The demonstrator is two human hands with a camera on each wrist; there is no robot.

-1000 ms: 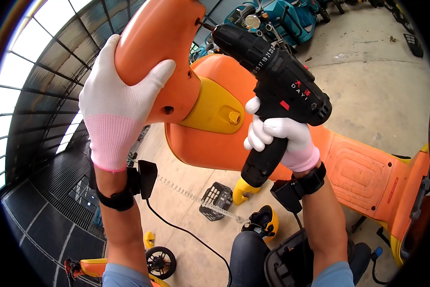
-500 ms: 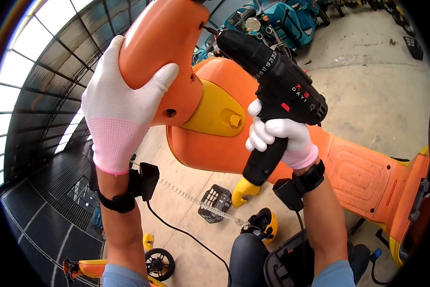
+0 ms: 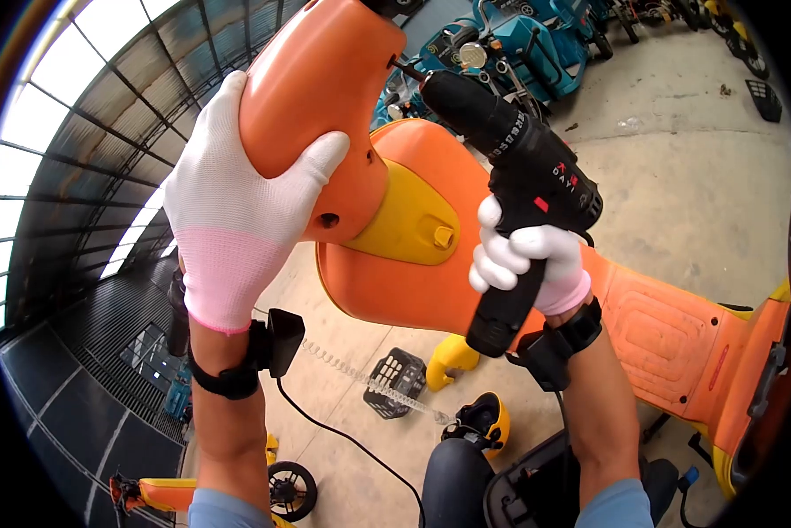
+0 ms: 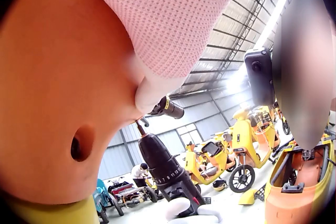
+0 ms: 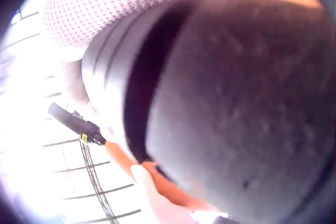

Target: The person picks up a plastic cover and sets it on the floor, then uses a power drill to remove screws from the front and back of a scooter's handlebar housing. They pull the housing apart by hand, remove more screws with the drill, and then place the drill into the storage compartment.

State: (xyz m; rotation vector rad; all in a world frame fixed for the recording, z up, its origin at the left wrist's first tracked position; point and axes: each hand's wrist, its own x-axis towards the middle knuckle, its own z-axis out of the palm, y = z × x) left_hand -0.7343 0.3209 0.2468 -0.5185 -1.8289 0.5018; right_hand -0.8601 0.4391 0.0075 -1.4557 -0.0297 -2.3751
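In the head view, my white-and-pink gloved left hand [image 3: 250, 198] holds the rounded orange scooter cover [image 3: 325, 97], thumb lying across its near side. My gloved right hand [image 3: 540, 264] grips a black cordless drill [image 3: 518, 154] by its handle. The drill's bit reaches a small hole at the cover's upper right edge. A yellow panel [image 3: 413, 220] adjoins the cover below. From the left wrist, the drill [image 4: 160, 155] points up at the cover [image 4: 47, 87], which has a larger round hole. A dark grey drill part [image 5: 241, 92] fills much of the right wrist view.
The scooter's orange footboard [image 3: 664, 326] stretches to the right. On the floor lie a black basket [image 3: 395, 383], a yellow part [image 3: 452, 359] and a yellow helmet [image 3: 488, 418]. Teal vehicles [image 3: 536, 53] stand behind. A black cable [image 3: 351, 431] hangs from the left wrist camera.
The cover, left hand and drill front have shifted right and down in the head view. The drill handle sits farther right, its bit still at the edge hole. Both holds are unchanged.
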